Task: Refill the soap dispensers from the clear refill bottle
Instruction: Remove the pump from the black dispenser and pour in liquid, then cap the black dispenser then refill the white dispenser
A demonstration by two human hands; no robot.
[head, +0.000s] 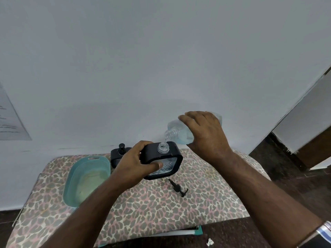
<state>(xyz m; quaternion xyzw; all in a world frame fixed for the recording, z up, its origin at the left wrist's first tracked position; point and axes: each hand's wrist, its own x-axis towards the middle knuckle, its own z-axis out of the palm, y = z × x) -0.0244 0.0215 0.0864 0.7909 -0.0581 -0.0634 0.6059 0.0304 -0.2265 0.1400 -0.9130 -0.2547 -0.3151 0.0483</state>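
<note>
I see my right hand point(206, 133) clamping the tilted clear refill bottle point(176, 130) (bluish liquid trickling), left hand point(136, 163) gripping the black-framed dispenser point(162, 159)

Left hand point(136, 163): arm stretched forward, fingers curled closed in a grip, thumb on front.
Right hand point(206, 133): raised higher, palm down, fingers wrapped closed.

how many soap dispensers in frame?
2. One open dispenser held in the left hand under the refill bottle; one capped dispenser behind it, largely hidden.
</note>
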